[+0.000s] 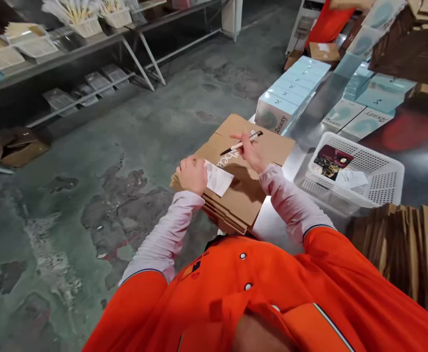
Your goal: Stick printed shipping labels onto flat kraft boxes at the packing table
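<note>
A stack of flat brown cardboard boxes with white lettering lies in front of me. My left hand is closed at the stack's left edge, its fingers curled over the end of a white paper slip. Part of the slip is hidden under that hand. My right hand rests over the top box and holds a black-and-white pen between its fingers. The pen lies across the hand, its dark tip pointing left above the lettering, apart from the slip.
Right of the stack, a white plastic basket holds cards and a paper. Light-blue boxes stand in a row behind. Upright folded cardboard is at my right. Shelving with trays runs along the far left, beyond the worn floor.
</note>
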`<state>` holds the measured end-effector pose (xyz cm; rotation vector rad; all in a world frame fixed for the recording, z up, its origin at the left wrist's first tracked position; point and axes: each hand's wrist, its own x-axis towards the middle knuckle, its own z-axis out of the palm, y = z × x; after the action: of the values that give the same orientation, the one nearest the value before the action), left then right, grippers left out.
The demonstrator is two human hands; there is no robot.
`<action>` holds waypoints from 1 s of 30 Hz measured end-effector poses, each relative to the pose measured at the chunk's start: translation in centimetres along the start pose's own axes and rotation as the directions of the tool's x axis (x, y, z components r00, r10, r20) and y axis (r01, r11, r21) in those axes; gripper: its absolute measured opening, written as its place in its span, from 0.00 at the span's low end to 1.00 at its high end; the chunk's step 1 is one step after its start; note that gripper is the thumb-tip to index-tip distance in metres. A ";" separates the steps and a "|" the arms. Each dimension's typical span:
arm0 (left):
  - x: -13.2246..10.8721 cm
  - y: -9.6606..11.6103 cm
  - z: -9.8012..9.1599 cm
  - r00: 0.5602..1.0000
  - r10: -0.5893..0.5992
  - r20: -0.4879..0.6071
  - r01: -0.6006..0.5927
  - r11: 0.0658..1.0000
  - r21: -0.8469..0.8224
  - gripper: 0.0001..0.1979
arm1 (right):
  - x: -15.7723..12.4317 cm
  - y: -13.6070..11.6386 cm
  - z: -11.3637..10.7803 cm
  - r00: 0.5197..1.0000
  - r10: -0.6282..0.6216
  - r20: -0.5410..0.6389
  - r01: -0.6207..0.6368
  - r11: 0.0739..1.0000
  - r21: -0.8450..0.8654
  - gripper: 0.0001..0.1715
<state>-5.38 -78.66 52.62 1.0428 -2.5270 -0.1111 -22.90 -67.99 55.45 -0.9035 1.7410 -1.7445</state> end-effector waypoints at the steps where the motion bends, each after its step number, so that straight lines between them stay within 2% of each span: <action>1: -0.4 -0.4 0.0 0.998 0.041 -0.056 -0.042 0.999 -0.009 0.11 | 0.7 -0.2 -0.1 0.998 0.064 0.012 -0.065 0.996 0.056 0.42; 3: -1.2 -1.0 -0.4 0.984 0.148 -0.103 -0.156 0.985 -0.071 0.12 | 1.6 -0.5 -0.1 0.980 0.171 0.100 -0.185 0.972 0.144 0.41; 5: -2.0 -1.3 -0.6 0.942 0.330 -0.057 -0.335 0.928 -0.164 0.13 | 1.9 -0.5 0.3 0.962 0.212 0.171 -0.242 0.954 0.179 0.38; 6: -2.4 -1.4 -0.6 0.912 0.409 -0.026 -0.405 0.892 -0.199 0.14 | 1.8 -0.5 0.6 0.963 0.209 0.173 -0.240 0.954 0.182 0.37; 8: -3.0 -1.6 -0.3 0.881 0.473 0.023 -0.457 0.862 -0.220 0.14 | 1.7 -0.2 1.3 0.973 0.193 0.124 -0.214 0.960 0.181 0.39; 10: -3.6 -1.7 0.3 0.889 0.454 0.058 -0.435 0.878 -0.197 0.14 | 1.6 0.0 1.9 0.972 0.219 0.089 -0.232 0.959 0.165 0.40; 13: -4.0 -1.9 1.0 0.900 0.426 0.092 -0.404 0.895 -0.189 0.15 | 1.6 -0.3 2.4 0.926 0.333 0.178 -0.354 0.929 0.105 0.38; 16: -4.1 -2.1 1.3 0.906 0.413 0.090 -0.389 0.898 -0.207 0.16 | 1.6 -0.9 2.9 0.891 0.373 0.260 -0.383 0.924 -0.014 0.38; 20: -4.2 -2.1 1.3 0.915 0.391 0.104 -0.358 0.902 -0.239 0.17 | 1.5 -0.2 4.1 0.921 0.332 0.205 -0.301 0.938 -0.170 0.34; 25: -4.4 -1.7 1.4 0.934 0.341 0.106 -0.301 0.912 -0.279 0.15 | 1.1 1.7 5.4 0.965 0.239 0.111 -0.211 0.953 -0.217 0.33; 30: -4.4 -1.6 1.7 0.944 0.317 0.091 -0.280 0.916 -0.286 0.15 | 0.9 2.4 5.9 0.967 0.160 0.197 -0.097 0.950 -0.297 0.31</action>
<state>-2.13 -76.87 49.25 0.5513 -2.6632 -0.4389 -19.25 -72.62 52.92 -1.0328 1.8848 -1.2769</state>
